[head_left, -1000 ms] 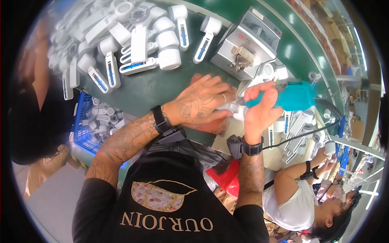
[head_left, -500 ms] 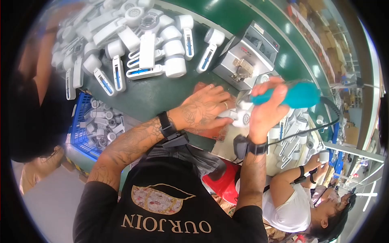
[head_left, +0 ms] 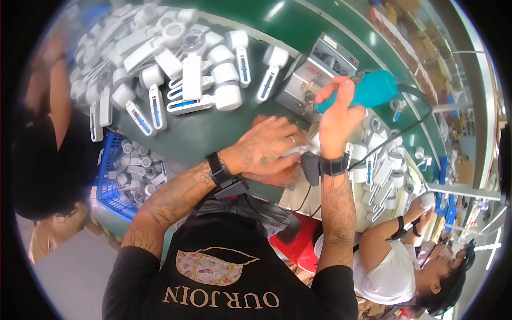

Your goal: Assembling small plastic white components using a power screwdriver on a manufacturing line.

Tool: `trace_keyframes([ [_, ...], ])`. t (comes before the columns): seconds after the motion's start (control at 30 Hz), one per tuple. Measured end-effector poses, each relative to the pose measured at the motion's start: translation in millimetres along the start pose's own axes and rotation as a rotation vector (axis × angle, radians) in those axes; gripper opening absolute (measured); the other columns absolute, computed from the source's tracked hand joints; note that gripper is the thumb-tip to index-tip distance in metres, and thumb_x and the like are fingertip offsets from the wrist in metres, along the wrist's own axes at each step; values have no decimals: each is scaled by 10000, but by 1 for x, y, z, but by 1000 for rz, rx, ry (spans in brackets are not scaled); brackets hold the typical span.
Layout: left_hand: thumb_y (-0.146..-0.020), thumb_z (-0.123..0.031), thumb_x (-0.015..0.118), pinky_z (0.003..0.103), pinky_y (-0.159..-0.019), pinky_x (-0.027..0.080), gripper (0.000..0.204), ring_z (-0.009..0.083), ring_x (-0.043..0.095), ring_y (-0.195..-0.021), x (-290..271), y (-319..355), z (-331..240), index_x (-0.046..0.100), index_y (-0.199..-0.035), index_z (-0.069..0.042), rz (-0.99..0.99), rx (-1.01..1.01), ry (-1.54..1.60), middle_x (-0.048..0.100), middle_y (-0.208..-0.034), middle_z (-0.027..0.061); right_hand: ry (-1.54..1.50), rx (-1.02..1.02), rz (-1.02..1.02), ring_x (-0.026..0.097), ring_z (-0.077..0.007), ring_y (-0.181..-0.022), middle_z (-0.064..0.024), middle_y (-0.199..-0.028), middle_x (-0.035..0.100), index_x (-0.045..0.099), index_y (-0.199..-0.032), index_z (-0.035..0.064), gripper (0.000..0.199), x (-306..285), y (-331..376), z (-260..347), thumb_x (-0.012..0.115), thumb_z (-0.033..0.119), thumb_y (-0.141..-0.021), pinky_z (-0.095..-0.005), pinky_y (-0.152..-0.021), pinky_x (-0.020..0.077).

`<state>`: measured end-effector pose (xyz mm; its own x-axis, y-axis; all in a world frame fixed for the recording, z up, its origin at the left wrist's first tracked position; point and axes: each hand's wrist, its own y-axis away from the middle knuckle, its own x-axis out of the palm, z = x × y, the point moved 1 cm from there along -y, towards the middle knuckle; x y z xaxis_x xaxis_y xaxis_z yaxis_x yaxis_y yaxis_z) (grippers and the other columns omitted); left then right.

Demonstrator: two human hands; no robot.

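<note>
My right hand [head_left: 341, 109] is closed around a teal electric screwdriver [head_left: 376, 89], which lies tilted with its cord trailing off to the right. The driver's tip end is at the front of a grey metal screw feeder [head_left: 320, 69]; whether it touches is hidden by my fingers. My left hand [head_left: 269, 146] rests over a reddish-brown pad [head_left: 261, 177], its fingers closed on a white handheld fan [head_left: 305, 150]. Most of that fan is covered by my hands and the wrist device.
White handheld fans [head_left: 192, 74] are heaped at the back left, and more fans [head_left: 381, 173] lie at the right. A blue basket [head_left: 109, 200] of white parts stands at the left. One co-worker [head_left: 389, 256] sits at the right, and another person's arm [head_left: 60, 106] is at the left.
My right hand has moved the screwdriver left and away from me, from over the fan to the feeder's front. My left hand stays in place. The view has shifted slightly.
</note>
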<state>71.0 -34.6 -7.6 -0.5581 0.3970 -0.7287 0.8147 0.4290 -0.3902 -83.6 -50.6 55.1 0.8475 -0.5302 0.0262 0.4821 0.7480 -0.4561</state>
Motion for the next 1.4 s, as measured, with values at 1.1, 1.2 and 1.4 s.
trace_keyframes([
  [1.1,-897,-249,651,435,-952,432,296,333,562,-1073,3,-12,-5,645,-1115,-49,23,35,-34,616,-1157,95,53,-6,-2,560,-148,-597,-52,-691,573,550,-887,0,334,-57,86,17,529,305,-1021,-288,-547,437],
  [1.2,-859,-245,679,450,-910,461,299,342,590,-1044,2,-3,7,652,-1098,-67,-102,150,-26,621,-1149,113,317,22,133,589,-169,-696,-62,-786,613,581,-975,-8,271,-59,86,19,558,262,-981,-303,-613,458],
  [1.4,-791,-213,720,401,-818,524,314,299,652,-945,-18,45,-41,654,-1068,-79,-38,230,-254,672,-1026,125,-426,119,-309,420,-119,-613,-5,-667,432,527,-1042,73,511,-72,140,81,506,576,-957,-274,-573,353],
])
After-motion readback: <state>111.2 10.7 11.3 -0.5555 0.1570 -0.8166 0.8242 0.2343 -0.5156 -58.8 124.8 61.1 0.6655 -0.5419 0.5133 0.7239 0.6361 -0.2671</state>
